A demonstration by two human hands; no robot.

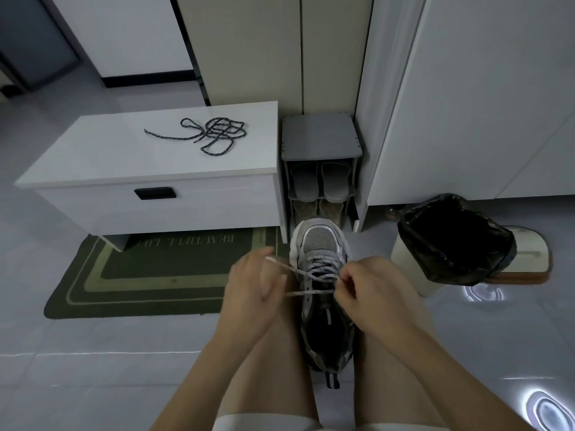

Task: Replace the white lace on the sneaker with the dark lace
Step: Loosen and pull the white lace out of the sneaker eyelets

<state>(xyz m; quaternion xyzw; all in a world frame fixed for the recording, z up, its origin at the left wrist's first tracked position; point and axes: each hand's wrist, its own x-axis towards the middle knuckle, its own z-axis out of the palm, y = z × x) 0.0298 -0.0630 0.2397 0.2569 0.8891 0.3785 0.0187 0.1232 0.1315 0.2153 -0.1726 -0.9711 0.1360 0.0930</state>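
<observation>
The white lace of the sneaker is pinched in the fingers of left hand and right hand; crossings are best slackened singly. The dark lace is coiled near the table's back edge

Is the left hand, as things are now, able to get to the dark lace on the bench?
Probably yes, after letting go. The dark lace lies uncovered on the bench top, with nothing between, but the left hand now holds the white lace and a forward lean seems needed.
</observation>
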